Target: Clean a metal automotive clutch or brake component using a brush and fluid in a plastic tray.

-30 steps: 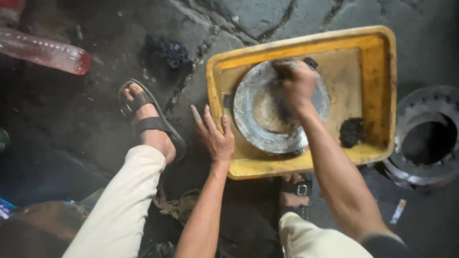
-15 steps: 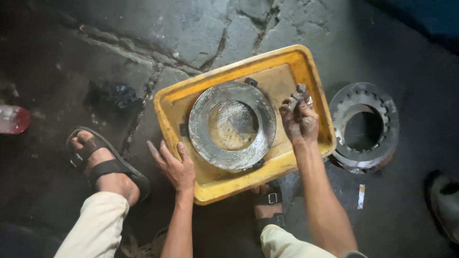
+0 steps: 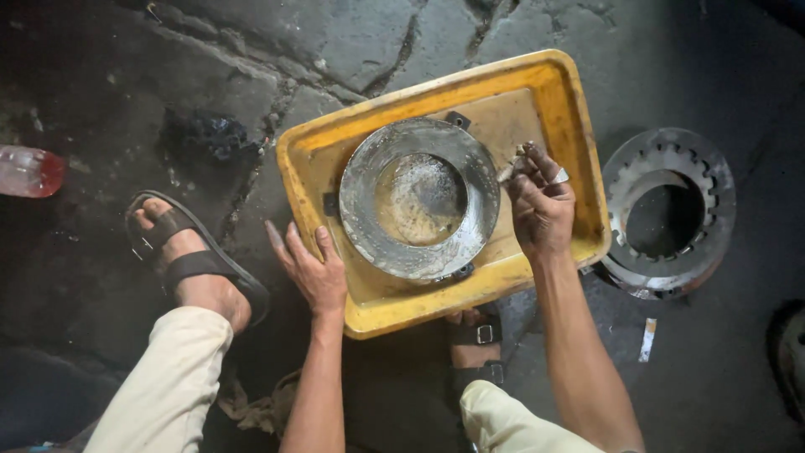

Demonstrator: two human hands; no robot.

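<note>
A yellow tray (image 3: 570, 126) sits on the cracked stone floor (image 3: 352, 42). In it lies one round metal disc (image 3: 419, 198), grey and grimy, with a sunken, wet-looking middle; it fills most of the tray's left and centre. Small dark tabs poke out from under the disc's edge at the top, left and bottom. The rest of the tray's bottom is a bare tan strip on the right.

The right hand (image 3: 541, 210) hovers over that strip, just beside the disc's right edge, wrist toward the person and back of the hand facing up. Its fingers (image 3: 537, 164) are pinched together on a small dirty piece (image 3: 511, 170) whose tip points toward the disc; what the piece is cannot be told. The left hand (image 3: 314, 273) lies flat with fingers spread apart, its thumb against the tray's left rim and the other fingers on the floor, holding nothing.

Outside the tray, to its right, stands one toothed metal ring (image 3: 671, 210) with a large dark hole. One red plastic bottle (image 3: 29, 172) lies at the far left edge. Two sandalled feet show: one (image 3: 189, 256) left of the tray, one (image 3: 478, 335) tucked under the tray's near edge. A small white stub (image 3: 647, 339) lies on the floor below the ring.
</note>
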